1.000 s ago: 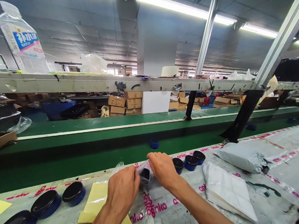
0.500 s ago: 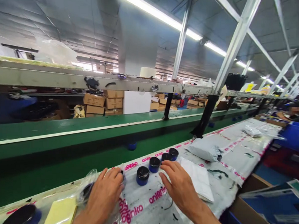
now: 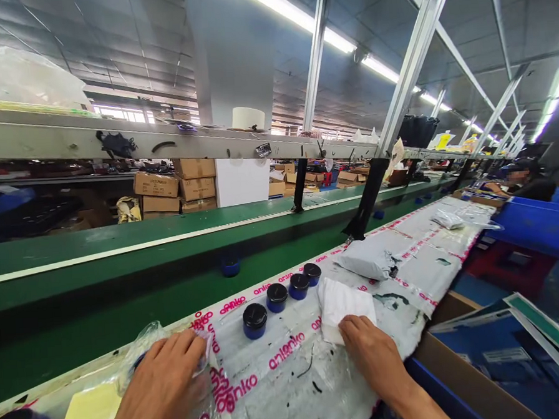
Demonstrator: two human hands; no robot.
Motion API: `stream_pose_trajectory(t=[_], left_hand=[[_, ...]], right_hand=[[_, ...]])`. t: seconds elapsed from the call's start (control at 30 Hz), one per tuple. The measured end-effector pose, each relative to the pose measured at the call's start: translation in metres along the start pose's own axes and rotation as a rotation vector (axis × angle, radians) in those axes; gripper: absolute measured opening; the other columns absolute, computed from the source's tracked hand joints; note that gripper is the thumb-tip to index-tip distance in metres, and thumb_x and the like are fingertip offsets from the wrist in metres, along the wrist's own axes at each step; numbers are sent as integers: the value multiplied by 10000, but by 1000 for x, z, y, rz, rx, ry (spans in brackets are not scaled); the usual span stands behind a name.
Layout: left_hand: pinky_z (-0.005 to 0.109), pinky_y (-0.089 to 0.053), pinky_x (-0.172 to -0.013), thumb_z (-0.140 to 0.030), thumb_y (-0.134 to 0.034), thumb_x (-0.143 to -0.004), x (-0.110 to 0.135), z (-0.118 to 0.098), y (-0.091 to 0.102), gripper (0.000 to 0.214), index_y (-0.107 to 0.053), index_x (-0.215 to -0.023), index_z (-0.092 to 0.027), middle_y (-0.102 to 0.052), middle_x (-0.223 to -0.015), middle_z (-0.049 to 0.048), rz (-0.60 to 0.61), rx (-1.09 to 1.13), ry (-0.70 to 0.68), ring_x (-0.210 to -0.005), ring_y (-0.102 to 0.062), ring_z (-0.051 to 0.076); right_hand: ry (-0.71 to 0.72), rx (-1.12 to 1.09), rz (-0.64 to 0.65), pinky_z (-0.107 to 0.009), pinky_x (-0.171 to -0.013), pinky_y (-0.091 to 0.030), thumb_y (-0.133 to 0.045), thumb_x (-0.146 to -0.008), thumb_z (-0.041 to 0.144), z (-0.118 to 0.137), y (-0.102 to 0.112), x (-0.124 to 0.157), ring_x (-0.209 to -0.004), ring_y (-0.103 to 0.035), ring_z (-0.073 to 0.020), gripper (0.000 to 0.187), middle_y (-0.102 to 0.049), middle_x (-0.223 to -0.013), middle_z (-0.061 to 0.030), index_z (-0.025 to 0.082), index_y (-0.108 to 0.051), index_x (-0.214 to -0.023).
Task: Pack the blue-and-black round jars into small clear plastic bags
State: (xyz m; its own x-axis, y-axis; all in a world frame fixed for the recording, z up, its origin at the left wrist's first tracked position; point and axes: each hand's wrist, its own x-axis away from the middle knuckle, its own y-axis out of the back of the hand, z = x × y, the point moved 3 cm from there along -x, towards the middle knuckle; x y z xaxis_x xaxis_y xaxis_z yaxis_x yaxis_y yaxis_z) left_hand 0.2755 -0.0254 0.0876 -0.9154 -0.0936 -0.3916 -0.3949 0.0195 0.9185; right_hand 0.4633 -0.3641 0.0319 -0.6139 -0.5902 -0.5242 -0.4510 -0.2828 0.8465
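My left hand lies on a crinkled clear plastic bag at the near left of the bench, fingers curled over it and pressing it down. My right hand rests with its fingertips on the near edge of a white stack of flat bags. Between my hands stand small blue jars with black lids in a row along the bench's far edge. The bench is covered with plastic sheet printed with pink "anko" lettering.
A green conveyor belt runs behind the bench, with a metal shelf above it. A grey padded bag lies further right. Yellow sheets lie at the near left. Blue bins and an open carton stand to the right, where another person works.
My view has swung right. My right hand left the bagged jar and moved right onto the white stack. My left hand stayed on the clear bag.
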Motion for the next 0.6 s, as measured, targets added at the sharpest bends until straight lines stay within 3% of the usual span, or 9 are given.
stream_pose_trajectory(t=[0.07, 0.17, 0.23, 0.33, 0.47, 0.6], left_hand=[[508, -482, -928, -219, -641, -822, -3, -6, 5, 215, -672, -1031, -262, -660, -1228, 86, -38, -39, -57, -1073, -607, 331], [546, -492, -955, -247, -659, -849, -11, -29, 14, 157, -655, -1006, -250, -628, -1288, 105, -88, -16, -163, -1143, -588, 345], [549, -499, -949, -216, -645, -867, -16, -50, 15, 126, -640, -989, -249, -624, -1283, 101, -96, 82, -199, -1148, -587, 336], [533, -486, -956, -156, -661, -850, -23, -85, 11, 171, -628, -997, -236, -599, -1299, 102, -36, 292, -195, -1159, -577, 327], [414, -464, -899, -144, -689, -821, -40, -126, 2, 186, -623, -978, -219, -622, -1160, 61, 145, 672, -115, -1037, -591, 259], [338, -424, -790, -343, -728, -797, -68, -145, -12, 235, -632, -944, -188, -640, -944, 40, 244, 1137, 153, -882, -569, 217]], right_hand=[[-156, -147, 68, -315, -654, -454, -549, -904, 152, -7, 7, -5, -805, -663, -228, 155, -719, -868, -45, 236, -656, -829], [-387, -388, 261, -310, -653, -411, -585, -895, 334, -19, 14, -11, -759, -656, -222, 158, -720, -824, -26, 238, -689, -824], [-448, -537, 375, -308, -648, -381, -565, -895, 430, -24, 18, -15, -732, -634, -217, 256, -709, -778, -18, 234, -709, -815], [-453, -737, 442, -303, -602, -326, -513, -893, 518, -27, 22, -20, -657, -558, -194, 394, -631, -657, -5, 208, -676, -711], [-520, -1004, 481, -286, -612, -370, -526, -857, 502, -18, 29, -28, -648, -514, -166, 382, -593, -656, 1, 179, -684, -728], [-587, -1354, 491, -261, -620, -426, -673, -797, 511, 16, 42, -44, -660, -518, -142, 347, -604, -707, 2, 165, -695, -774]])
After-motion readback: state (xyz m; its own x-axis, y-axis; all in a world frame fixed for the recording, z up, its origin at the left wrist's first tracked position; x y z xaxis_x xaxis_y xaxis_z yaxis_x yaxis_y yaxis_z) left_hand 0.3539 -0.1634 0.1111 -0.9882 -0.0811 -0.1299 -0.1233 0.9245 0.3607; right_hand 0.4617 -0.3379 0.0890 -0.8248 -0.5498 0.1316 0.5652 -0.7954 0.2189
